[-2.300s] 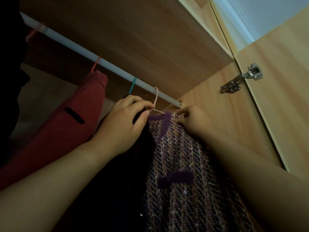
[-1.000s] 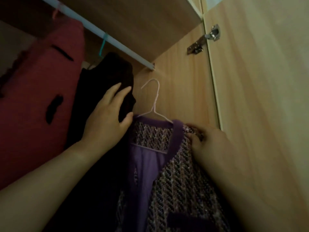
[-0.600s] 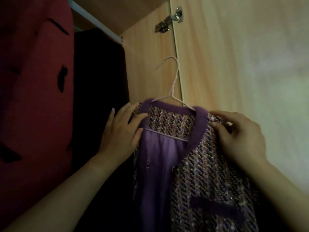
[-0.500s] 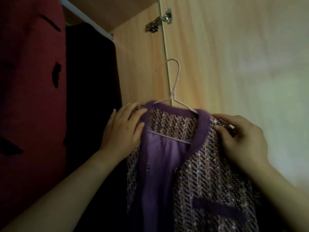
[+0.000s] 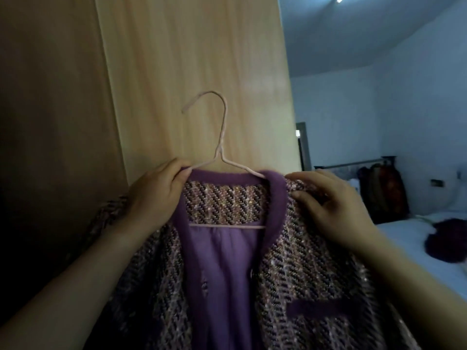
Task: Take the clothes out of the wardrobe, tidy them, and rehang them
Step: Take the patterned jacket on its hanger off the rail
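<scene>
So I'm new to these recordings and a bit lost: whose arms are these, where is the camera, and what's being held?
There is no machine here. The camera sits on a person's head and looks forward and down, so the arms are that person's own. The left hand and right hand each have a grip on a shoulder of a purple tweed jacket, which hangs on a thin pink wire hanger. Its hook is free, on no rail. Behind it stands a pale wooden wardrobe panel. To the right is a bed with a dark purple bundle lying on it.
</scene>
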The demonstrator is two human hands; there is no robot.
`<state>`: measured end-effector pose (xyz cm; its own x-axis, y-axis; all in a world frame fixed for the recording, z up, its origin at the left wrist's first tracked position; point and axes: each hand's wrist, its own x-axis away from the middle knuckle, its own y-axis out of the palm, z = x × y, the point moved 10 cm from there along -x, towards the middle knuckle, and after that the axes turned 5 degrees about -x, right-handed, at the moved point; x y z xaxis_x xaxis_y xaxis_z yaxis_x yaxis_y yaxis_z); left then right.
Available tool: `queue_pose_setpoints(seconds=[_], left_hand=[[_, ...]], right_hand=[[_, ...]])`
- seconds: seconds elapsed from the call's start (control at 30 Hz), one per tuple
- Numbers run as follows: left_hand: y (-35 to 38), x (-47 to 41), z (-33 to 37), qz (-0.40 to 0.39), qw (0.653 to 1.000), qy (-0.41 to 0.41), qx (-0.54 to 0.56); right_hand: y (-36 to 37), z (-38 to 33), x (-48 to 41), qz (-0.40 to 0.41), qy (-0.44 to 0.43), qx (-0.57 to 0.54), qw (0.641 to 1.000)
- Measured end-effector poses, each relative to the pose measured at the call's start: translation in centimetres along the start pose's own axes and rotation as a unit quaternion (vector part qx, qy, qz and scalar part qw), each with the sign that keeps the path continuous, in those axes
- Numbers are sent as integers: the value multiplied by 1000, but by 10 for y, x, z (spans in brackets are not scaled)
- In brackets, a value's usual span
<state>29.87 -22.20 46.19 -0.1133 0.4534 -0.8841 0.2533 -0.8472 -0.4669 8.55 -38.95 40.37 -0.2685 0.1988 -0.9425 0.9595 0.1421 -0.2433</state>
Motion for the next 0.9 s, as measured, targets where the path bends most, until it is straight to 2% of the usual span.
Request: queue_pose_setpoints(seconds=[0.13,0.37,0.53,0.67,0.8,0.9], left_hand=[[31,29,79,54,998,-10,7],[106,50,239,36,996,6,79],[169,70,355,-3,989,29,144],[222,97,437,-49,976,0,213],[279,132,495,-128,937,-66,320],[315,156,528,-186,911,-91,358]], right_hand=[[-43,46,51,-51,22,58,997],[-176,122,142,-38,105,75,991],[-270,176,200,-54,154,132,978],[-348,214,251,-61,193,177,963],[-411,241,290,-57,217,214,951],[-438,262,309,-65,218,230,946]])
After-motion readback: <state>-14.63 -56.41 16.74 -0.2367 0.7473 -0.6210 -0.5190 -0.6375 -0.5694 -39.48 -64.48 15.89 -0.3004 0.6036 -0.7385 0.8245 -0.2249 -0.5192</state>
